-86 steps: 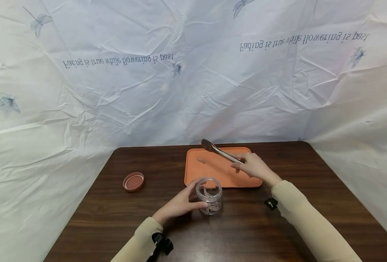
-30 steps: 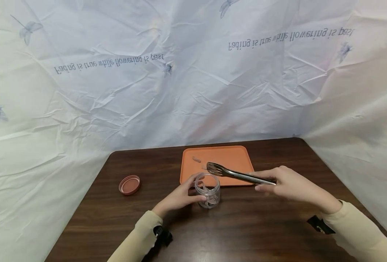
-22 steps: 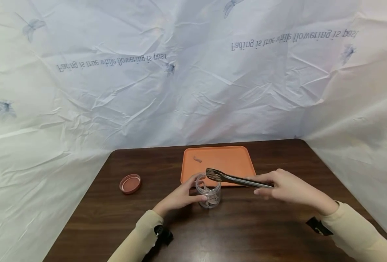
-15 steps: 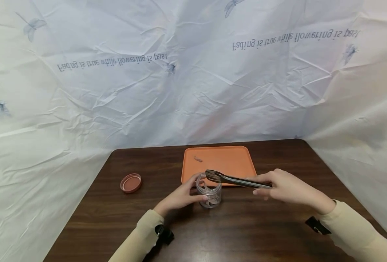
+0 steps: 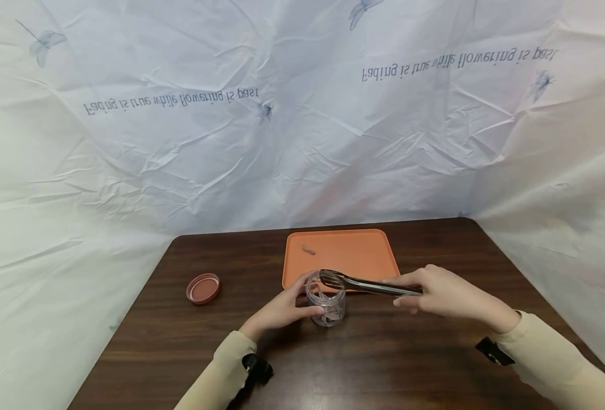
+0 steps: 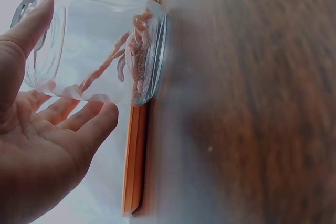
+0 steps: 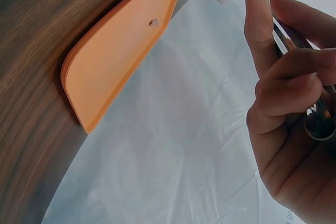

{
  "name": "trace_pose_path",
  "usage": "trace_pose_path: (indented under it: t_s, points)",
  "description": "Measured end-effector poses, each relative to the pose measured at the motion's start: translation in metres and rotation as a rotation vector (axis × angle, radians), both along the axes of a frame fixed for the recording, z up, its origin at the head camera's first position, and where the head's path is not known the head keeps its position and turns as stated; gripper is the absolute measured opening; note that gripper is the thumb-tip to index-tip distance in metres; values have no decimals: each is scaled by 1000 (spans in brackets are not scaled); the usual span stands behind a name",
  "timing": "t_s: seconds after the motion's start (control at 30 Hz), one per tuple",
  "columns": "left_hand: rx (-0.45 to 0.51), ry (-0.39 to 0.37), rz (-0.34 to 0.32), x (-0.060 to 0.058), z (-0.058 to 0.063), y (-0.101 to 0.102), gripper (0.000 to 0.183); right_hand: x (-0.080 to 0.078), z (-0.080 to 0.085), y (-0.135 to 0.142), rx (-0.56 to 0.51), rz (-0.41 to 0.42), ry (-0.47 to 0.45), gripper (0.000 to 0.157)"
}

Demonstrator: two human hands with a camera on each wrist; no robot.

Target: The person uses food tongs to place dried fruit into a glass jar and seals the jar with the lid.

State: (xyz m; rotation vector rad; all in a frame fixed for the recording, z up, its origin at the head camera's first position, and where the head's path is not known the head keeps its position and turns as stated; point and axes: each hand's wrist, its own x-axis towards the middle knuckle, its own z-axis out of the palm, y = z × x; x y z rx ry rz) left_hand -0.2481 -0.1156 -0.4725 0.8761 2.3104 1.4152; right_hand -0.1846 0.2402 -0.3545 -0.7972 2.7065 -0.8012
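Observation:
My left hand [image 5: 282, 312] holds a clear jar [image 5: 333, 312] upright on the table, thumb on the near side and fingers round the far side. Pinkish-brown strips [image 6: 139, 51] lie heaped at the jar's bottom, and one longer strip [image 6: 102, 69] leans up against the wall in the left wrist view. My right hand [image 5: 443, 293] grips metal tongs [image 5: 379, 286] by the handle end. Their slotted head sits right at the jar's open mouth, slanting down to the left. Whether the tong tips pinch anything, I cannot tell.
Behind the jar lies an orange tray [image 5: 355, 250] with one small strip [image 5: 308, 250] near its left side. A reddish-brown lid [image 5: 202, 288] rests on the dark wooden table [image 5: 251, 256] at the left. White printed sheeting [image 5: 302, 171] hangs behind the table.
The tongs came from above the tray's far left corner to the jar's mouth, then sank a little lower. My left hand keeps its hold on the jar.

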Motion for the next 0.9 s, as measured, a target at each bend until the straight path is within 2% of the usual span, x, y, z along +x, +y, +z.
trace_pose_path:
  t_s: [0.27,0.57,0.9]
  points:
    - [8,9,5,4,-2,1,82,0,2,2,23,8,12,55]
    - [19,-5,16,10,-2,2,81,-1,5,2,21,-33,54,60]
    - [44,-14,-8,15,-2,5,82,-28,5,-1,-86,-140,87,75]
